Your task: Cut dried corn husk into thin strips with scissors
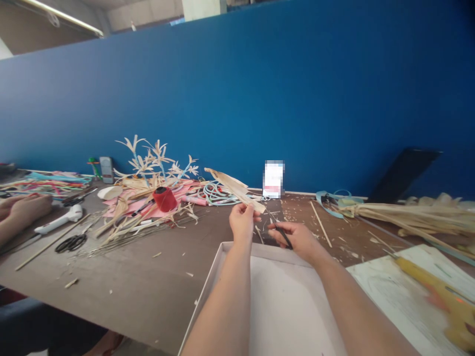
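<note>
Husk [232, 186], dry, pale tan and shaped like a long curled leaf, is pinched between the thumb and fingers of the left hand [243, 221], its free tip pointing between ten and eleven o'clock. The right hand [295, 238], just past three o'clock from the left, is closed around the black handles of slim dark scissors [285, 236]. Their blades reach to the husk's lower end; whether they are cutting it, I cannot tell.

Toward six o'clock, under the forearms, is a shallow white cardboard box [284, 296] at the brown table [159, 287]. From the left hand, a red cone-shaped thread spool [165, 200] stands just past nine o'clock, and slender cream flowers [159, 154] on light blue stems rise at ten. Farther out at nine lie black-handled scissors [72, 243] and a white tool with a rounded head [59, 220], near another person's hand [31, 210].

From the right hand, a bundle of pale dried husks [419, 217] lies near three o'clock, and a yellow glue gun [432, 282] at four.
</note>
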A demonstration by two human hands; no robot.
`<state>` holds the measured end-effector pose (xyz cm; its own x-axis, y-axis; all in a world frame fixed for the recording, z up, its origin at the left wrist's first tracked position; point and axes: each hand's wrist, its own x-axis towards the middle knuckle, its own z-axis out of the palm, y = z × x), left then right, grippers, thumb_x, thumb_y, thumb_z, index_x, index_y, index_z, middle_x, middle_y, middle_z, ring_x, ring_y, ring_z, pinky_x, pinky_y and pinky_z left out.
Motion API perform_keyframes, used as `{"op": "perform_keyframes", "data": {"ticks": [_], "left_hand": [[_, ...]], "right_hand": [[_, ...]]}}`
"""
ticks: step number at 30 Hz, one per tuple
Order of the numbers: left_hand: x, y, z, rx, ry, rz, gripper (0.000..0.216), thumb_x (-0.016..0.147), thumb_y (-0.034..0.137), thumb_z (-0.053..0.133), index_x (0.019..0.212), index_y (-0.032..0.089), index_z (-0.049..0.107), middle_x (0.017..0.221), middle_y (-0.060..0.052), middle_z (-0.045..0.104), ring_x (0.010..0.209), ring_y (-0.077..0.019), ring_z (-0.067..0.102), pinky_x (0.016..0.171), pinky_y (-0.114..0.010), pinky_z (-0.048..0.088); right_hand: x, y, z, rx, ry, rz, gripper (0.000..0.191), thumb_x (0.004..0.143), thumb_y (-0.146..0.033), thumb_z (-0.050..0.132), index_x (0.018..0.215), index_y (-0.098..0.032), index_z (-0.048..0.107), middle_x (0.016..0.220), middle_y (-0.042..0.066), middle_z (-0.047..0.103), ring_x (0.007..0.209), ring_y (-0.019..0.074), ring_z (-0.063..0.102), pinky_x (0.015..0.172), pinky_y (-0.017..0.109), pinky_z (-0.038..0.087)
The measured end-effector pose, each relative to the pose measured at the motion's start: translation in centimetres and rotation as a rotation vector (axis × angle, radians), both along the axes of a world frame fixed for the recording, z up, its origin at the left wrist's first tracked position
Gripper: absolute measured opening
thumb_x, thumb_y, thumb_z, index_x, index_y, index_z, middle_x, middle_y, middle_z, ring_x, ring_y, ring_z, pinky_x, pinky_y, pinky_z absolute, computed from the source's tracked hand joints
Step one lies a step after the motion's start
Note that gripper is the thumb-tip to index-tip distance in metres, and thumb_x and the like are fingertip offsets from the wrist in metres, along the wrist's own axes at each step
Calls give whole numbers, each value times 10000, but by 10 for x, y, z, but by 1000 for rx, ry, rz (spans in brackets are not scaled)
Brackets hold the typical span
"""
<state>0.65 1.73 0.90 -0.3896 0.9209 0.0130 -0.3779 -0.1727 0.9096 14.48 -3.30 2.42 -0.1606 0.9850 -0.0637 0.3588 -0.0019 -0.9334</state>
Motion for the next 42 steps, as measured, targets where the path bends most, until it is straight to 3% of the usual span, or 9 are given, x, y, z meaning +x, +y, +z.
{"op": "perform_keyframes", "data": {"ticks": [17,27,35,42], "left_hand": [[2,-4,3,-34,54,-79,218,648,262,636,791,127,540,668,-13,592,516,-97,566,412,-186,444],[1,-5,4,-30,83,-87,215,635,278,640,765,127,560,618,4,566,456,-67,490,386,-167,372],[0,-3,0,-26,101,-80,202,654,318,621,737,145,556,459,61,454,375,-48,378,364,-158,271],[-1,-2,-1,0,112,-101,214,661,343,615,705,142,557,424,69,407,375,-43,326,364,-159,227]], "right_hand": [[-1,0,1,35,-21,-33,443,621,-511,635,873,-147,670,453,-37,480,455,99,395,451,224,326],[-3,-3,7,49,-48,-36,455,614,-533,627,852,-149,678,436,-34,478,441,106,394,455,236,336],[-5,-5,12,54,-25,-95,478,611,-548,622,859,-142,668,473,-18,510,486,120,443,486,239,357],[-3,-5,8,12,16,11,492,602,-537,637,905,-149,654,535,-16,537,527,127,473,510,240,372]]}}
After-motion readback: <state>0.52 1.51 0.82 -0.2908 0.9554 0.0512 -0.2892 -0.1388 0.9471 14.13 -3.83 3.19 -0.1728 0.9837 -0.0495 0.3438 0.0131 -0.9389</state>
